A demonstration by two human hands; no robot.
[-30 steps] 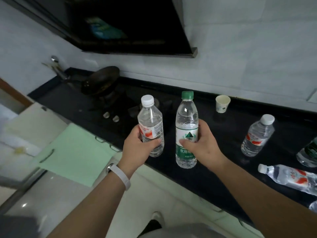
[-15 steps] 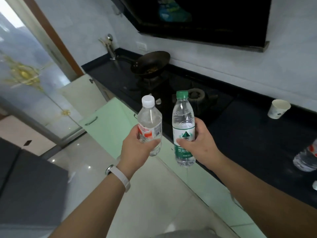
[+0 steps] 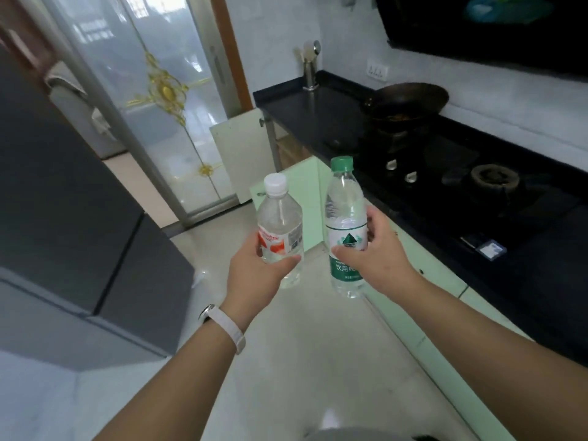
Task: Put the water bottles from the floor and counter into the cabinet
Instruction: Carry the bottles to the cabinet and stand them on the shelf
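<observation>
Holding one bottle in each hand, the person now faces more to the left than half a second ago. The left hand [image 3: 254, 272] is closed around the lower half of the white-capped bottle [image 3: 280, 230], the thumb across its front below the red label. The right hand [image 3: 375, 256] is closed around the middle of the green-capped bottle [image 3: 345, 224], the thumb on the green and white label and the fingers behind it. Both bottles stand upright in the air, near each other but apart, above the pale floor [image 3: 318, 361] and in front of the green cabinet door [image 3: 305, 192]. The grips look the same as in the earlier frames.

What differs is the view. One second ago the bottles were over the black counter [image 3: 318, 122], and other bottles and a paper cup were seen at the right. These are out of the picture now. The wok [image 3: 410, 100] on the stove [image 3: 461, 173] has moved to the upper right, and the faucet [image 3: 310, 65] is now in the top middle. At the left a glass sliding door [image 3: 152, 100] with a gold ornament fills much of the view, and a dark grey surface [image 3: 63, 202] is beside it. A white band [image 3: 227, 326] sits on the left wrist.
</observation>
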